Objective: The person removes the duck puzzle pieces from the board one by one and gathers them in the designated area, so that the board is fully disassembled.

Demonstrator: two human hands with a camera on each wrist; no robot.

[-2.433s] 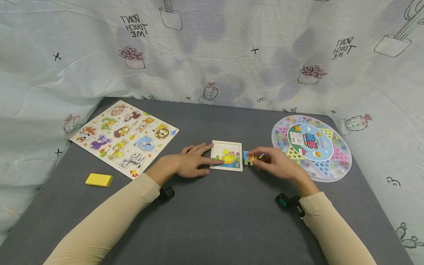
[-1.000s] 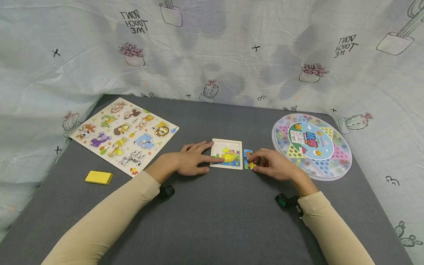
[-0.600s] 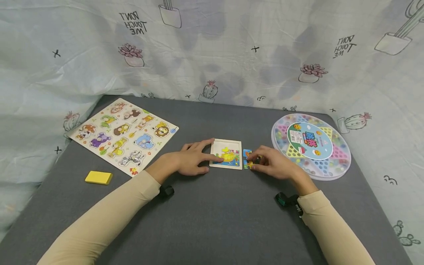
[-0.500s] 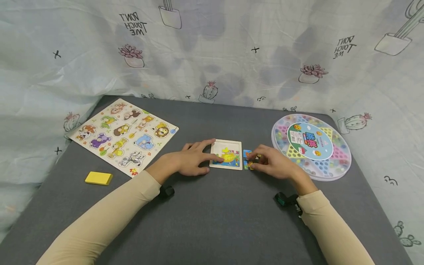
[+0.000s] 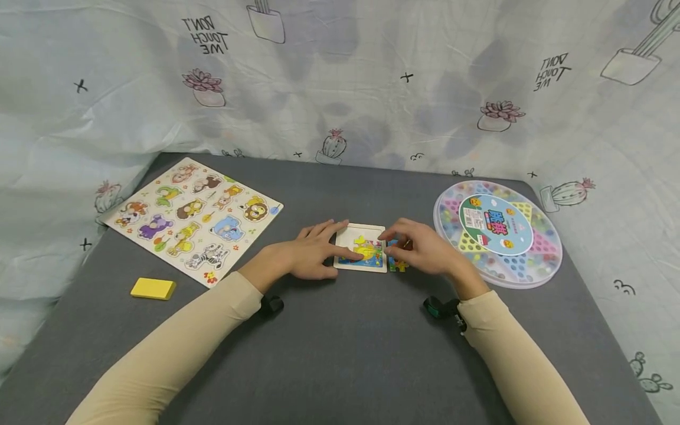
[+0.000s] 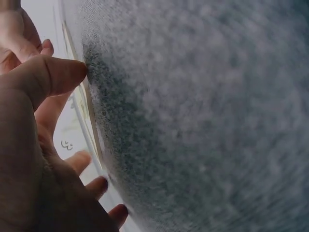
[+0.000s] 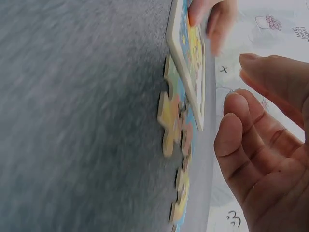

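Note:
A small framed jigsaw puzzle (image 5: 361, 267) with a yellow picture lies mid-table; part of its board is bare white. My left hand (image 5: 313, 254) rests spread at its left side, index finger reaching over the picture and thumb on the cloth. My right hand (image 5: 422, 248) hovers by the frame's right edge. In the right wrist view, its thumb and bent fingers (image 7: 229, 133) stand apart with nothing between them. Several loose jigsaw pieces (image 7: 169, 118) lie on the table below that hand, beside the frame; from the head view, the hand partly hides them.
An animal puzzle board (image 5: 196, 221) lies at the back left, with a yellow block (image 5: 153, 288) in front of it. A round Chinese checkers set (image 5: 499, 230) lies at the right. A patterned curtain (image 5: 340, 82) hangs behind the grey table (image 5: 345, 354).
My right hand has moved left and slightly up from the loose pieces to the frame's right edge. My left hand has stayed almost still on the puzzle.

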